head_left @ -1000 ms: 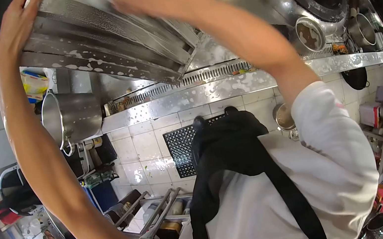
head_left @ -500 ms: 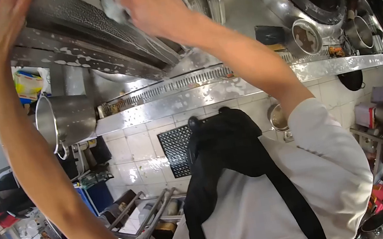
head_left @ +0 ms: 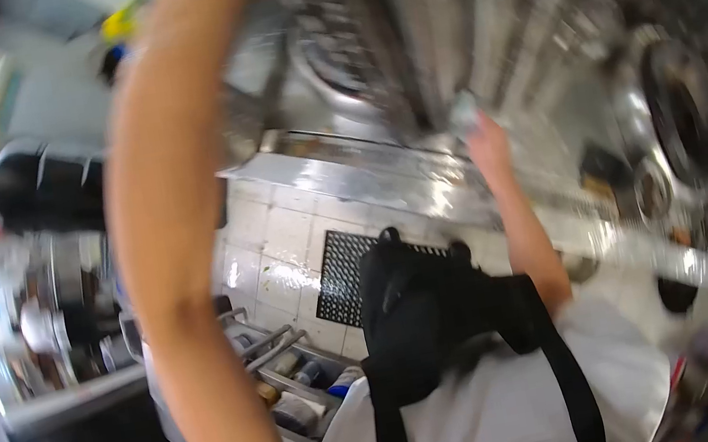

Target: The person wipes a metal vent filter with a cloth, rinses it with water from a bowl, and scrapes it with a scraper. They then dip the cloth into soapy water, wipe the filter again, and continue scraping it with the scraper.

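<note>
Blurred by motion, my right hand (head_left: 487,142) is closed on a pale scrubbing pad (head_left: 463,111), whose exact kind I cannot make out. The pad is at the lower end of a soapy, grooved metal panel (head_left: 390,39), which leans up over the steel counter. My left forearm (head_left: 168,158) reaches up past the top edge of the view, so my left hand is out of sight.
A steel counter edge (head_left: 387,193) runs across in front of me. Large round metal cookware (head_left: 684,109) stands at the right. A black perforated mat (head_left: 339,274) lies on the tiled floor (head_left: 267,225). At lower left is a metal rack (head_left: 273,349) with containers.
My right hand has moved down along the panel with the pad, to its lower end. My left hand has gone out of view at the top. The view has turned and blurred.
</note>
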{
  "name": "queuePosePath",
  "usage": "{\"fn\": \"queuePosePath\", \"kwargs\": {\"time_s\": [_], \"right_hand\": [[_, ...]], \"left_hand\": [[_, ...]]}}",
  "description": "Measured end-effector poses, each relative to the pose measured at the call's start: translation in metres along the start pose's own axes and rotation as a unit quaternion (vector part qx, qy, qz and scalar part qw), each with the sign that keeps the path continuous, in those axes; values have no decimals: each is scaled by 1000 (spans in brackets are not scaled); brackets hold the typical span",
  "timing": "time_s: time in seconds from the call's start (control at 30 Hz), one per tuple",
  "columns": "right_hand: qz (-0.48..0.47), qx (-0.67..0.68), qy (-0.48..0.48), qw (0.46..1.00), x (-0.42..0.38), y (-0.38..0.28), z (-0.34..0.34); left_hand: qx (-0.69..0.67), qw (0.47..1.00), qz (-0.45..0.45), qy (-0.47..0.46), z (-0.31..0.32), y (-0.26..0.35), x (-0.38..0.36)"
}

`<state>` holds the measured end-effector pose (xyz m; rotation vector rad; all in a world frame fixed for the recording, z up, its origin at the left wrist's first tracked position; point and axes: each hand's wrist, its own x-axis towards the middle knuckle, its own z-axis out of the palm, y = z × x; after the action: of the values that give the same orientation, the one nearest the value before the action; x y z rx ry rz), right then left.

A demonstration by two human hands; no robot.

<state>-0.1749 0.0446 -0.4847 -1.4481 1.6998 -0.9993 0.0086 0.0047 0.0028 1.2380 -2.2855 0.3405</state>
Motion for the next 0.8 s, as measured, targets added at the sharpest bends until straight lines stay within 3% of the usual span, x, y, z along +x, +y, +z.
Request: {"fn": "queuePosePath", "kwargs": {"time_s": [0.07,0.1,0.17,0.23,0.27,0.37,0.43,0.5,0.6,0.63,0.67,0.7,0.77,0.8], "right_hand": [[-21,70,-15,997,-62,-103,-19],[-139,101,-111,979,-78,-102,30],[-160,131,-166,964,-75,-178,74],[-382,117,-98,912,-45,-254,132],[-403,205,-160,878,-32,-304,159],[-445,188,-240,842,27,-433,253],[-511,70,-231,825,64,-483,323],[-535,-135,-322,770,98,-502,395],[-434,-447,-456,636,143,-489,509],[-299,-492,-474,667,153,-472,530],[-249,-517,-525,628,173,-443,568],[-255,-468,-481,696,143,-440,542],[-251,-415,-430,761,101,-471,500],[-194,-460,-484,718,100,-488,494]], "left_hand": [[42,997,60,-38,-7,-19,-8],[46,996,50,-51,-9,-37,-8],[27,998,39,-30,-1,-63,-15],[11,995,2,-96,-19,-55,-20],[6,995,30,-94,-23,-62,-23],[-28,990,121,-62,-5,-86,-18],[-53,984,167,-32,14,-99,-11],[-78,975,204,-47,21,-109,-7],[-130,968,191,-96,26,-119,4],[-122,966,203,-104,29,-121,8],[-107,965,206,-120,39,-121,17],[-104,967,199,-119,53,-118,30],[-107,967,198,-118,66,-124,36],[-122,967,194,-109,63,-126,33]]}}
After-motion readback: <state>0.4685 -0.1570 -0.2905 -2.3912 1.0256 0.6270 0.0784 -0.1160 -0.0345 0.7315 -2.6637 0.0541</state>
